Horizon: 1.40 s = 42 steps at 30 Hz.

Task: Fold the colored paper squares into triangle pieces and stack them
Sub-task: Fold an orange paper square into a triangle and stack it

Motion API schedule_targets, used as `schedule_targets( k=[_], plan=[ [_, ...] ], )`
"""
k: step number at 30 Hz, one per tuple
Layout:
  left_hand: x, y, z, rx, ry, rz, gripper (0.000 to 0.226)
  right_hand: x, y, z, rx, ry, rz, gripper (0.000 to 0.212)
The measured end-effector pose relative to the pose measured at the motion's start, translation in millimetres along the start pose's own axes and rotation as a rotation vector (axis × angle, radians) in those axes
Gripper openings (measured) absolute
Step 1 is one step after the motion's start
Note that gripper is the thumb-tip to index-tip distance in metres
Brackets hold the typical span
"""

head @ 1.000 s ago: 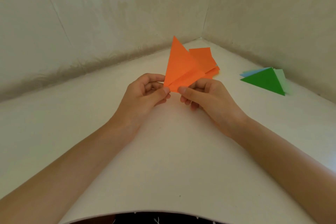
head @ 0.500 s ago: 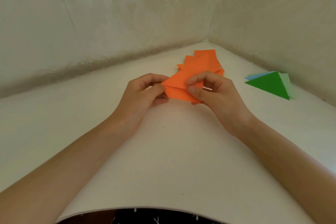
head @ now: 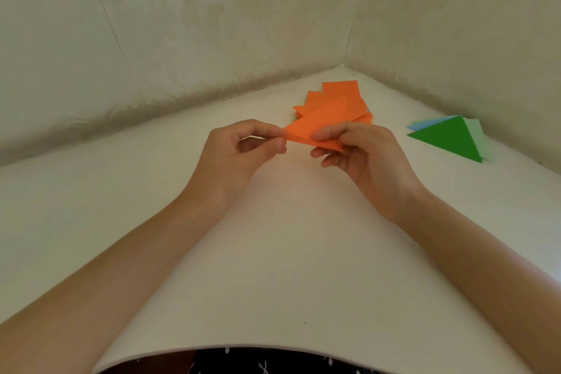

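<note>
Orange paper is being worked at this moment: a partly folded orange piece is held just above the tabletop, between the two hands. Its left corner is pinched between the thumb and forefinger of the left hand. Its right part is gripped by the right hand, with one digit laid over the top and the others curled beneath (which digit lies on top cannot be told).

Some of the task is judged done. A stack of finished triangles lies on the table to the right, near the wall, with a dark green piece on top and light blue and pale green edges showing beneath, so at least three pieces appear folded. More is left. A pile of orange squares, loosely fanned, lies flat just behind the hands, and the number of sheets cannot be counted. The piece in hand is not yet a clean triangle and has not been placed on the stack.

A white, matte tabletop with a curved near edge is seen, set into a corner formed by two walls covered in pale patterned wallpaper. Dark printed fabric is glimpsed below the near edge.
</note>
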<state>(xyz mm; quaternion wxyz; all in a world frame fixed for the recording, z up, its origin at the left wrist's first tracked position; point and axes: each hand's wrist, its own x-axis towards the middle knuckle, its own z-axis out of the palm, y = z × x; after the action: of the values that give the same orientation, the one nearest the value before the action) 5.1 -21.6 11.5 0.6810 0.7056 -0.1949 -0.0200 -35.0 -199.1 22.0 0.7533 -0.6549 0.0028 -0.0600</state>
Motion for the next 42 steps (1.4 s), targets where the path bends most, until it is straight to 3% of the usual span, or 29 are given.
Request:
schedule_targets(
  k=[3,6,8,12,17,23,28,33,37,42],
  plan=[
    [1,-1,-2,0.000,0.047,0.019,0.015,1,0,1,-0.005,-0.059,-0.038,0.026],
    [1,-1,-2,-0.019,0.063,0.010,0.013,-2,7,4,-0.312,-0.028,-0.095,0.013],
    [1,-1,-2,-0.024,0.054,-0.001,0.012,-4,9,7,-0.363,0.019,-0.148,0.010],
    [0,-1,0,-0.059,0.026,-0.031,0.011,-5,5,9,-0.280,0.073,-0.185,0.010],
    [-1,1,2,-0.118,0.003,-0.063,0.020,-6,3,12,-0.206,0.127,-0.200,0.031],
    [-2,2,6,-0.092,-0.064,-0.077,0.015,-6,6,14,-0.033,0.201,-0.147,0.052],
    [-5,-1,11,0.015,-0.136,-0.054,0.007,-5,7,14,-0.003,0.179,-0.099,0.033],
    [-6,0,10,0.026,-0.151,-0.008,0.007,-7,11,15,-0.144,0.010,0.024,0.004],
    [-5,0,11,0.003,-0.157,-0.023,0.008,-7,10,15,-0.175,0.096,0.027,0.016],
    [-3,-2,9,-0.033,-0.130,-0.075,0.010,-1,5,5,-0.070,0.160,0.029,0.016]
  ],
)
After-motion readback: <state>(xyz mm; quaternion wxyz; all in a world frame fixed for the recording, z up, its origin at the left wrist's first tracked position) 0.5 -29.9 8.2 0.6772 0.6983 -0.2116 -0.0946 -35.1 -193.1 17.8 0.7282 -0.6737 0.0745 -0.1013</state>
